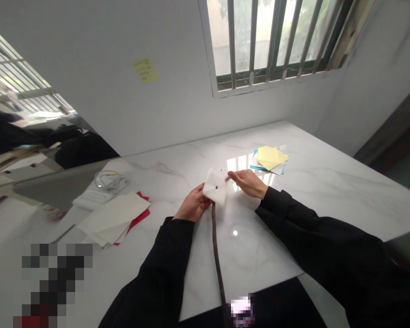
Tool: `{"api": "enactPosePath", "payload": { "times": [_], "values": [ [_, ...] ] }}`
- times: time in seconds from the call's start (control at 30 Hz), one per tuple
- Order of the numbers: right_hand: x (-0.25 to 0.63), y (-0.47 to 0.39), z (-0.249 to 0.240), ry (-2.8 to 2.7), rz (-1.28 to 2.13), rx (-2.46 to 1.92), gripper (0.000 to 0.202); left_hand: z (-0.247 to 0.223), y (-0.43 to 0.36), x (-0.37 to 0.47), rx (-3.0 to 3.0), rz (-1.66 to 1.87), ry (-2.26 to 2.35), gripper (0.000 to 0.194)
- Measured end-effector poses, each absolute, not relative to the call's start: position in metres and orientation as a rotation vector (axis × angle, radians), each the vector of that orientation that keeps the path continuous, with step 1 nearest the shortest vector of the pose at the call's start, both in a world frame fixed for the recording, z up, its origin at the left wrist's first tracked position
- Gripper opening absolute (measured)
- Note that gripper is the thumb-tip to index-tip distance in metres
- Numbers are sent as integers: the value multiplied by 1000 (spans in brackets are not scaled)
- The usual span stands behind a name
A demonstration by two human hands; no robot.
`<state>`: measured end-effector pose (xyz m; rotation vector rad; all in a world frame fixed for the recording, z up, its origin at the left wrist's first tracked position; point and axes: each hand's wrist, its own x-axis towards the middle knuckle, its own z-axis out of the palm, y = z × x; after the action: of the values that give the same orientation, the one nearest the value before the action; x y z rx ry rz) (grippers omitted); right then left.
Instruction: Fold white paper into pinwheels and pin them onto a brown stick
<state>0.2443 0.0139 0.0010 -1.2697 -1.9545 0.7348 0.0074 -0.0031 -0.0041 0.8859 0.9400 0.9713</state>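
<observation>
A white paper pinwheel (210,189), with a small dark pin at its centre, sits at the top of a thin brown stick (216,246). The stick runs down toward the front edge of the table. My left hand (193,203) grips the pinwheel from the left, just behind its blades, where its fingertips are partly hidden. Just right of the blades is my right hand (248,183), apart from the paper. One of its fingers points at the pinwheel, its tip blurred, and I see nothing held in it.
Yellow, white and blue paper sheets (271,158) lie at the back right of the marble-patterned table (328,182). To the left are white and red sheets (114,218) and a coiled cable (111,181). A yellow note (146,70) is stuck to the wall near a barred window (266,41).
</observation>
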Motion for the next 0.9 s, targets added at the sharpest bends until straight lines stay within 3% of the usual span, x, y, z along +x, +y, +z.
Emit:
{"api": "enactPosePath", "payload": {
  "times": [0.07,0.27,0.53,0.8,0.9],
  "values": [
    [246,19,-3,-1955,754,-1394,86,-6,-2,7,869,992,941,43],
    [245,24,-10,-1952,719,-1418,81,-8,-1,5,856,995,944,41],
    [241,16,-4,-1873,644,-1277,59,-7,-1,4,875,967,954,44],
    [245,22,-6,-1934,736,-1540,80,-8,-1,6,861,986,938,42],
    [246,25,-9,-1940,679,-1536,79,-6,-1,6,850,982,952,37]
  ]
}}
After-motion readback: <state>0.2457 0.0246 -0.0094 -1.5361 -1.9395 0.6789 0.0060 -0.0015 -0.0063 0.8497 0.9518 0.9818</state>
